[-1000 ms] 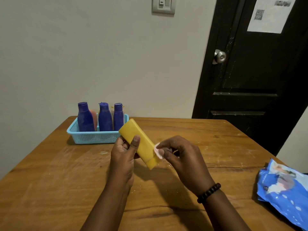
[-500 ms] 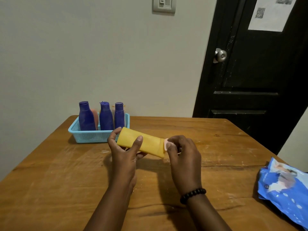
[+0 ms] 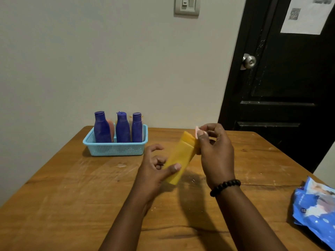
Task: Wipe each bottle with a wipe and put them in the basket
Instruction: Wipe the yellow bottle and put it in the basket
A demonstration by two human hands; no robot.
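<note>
Head view gives us a light-blue perforated plastic basket (image 3: pixel 116 148) at ten o'clock on the brown wooden table (image 3: pixel 72 196), with three dark-blue plastic bottles (image 3: pixel 122 130) upright inside and something peach-coloured tucked between them. We see a flat yellow plastic bottle (image 3: pixel 178 159) held tilted above the table centre, top end toward one o'clock. Our left hand (image 3: pixel 154 169) grips its lower end, thumb across the face. Our right hand (image 3: pixel 215 151) pinches a small pink wipe (image 3: pixel 197 132) against its upper end. At four o'clock lies a crumpled blue wipe packet (image 3: pixel 315 209).
</note>
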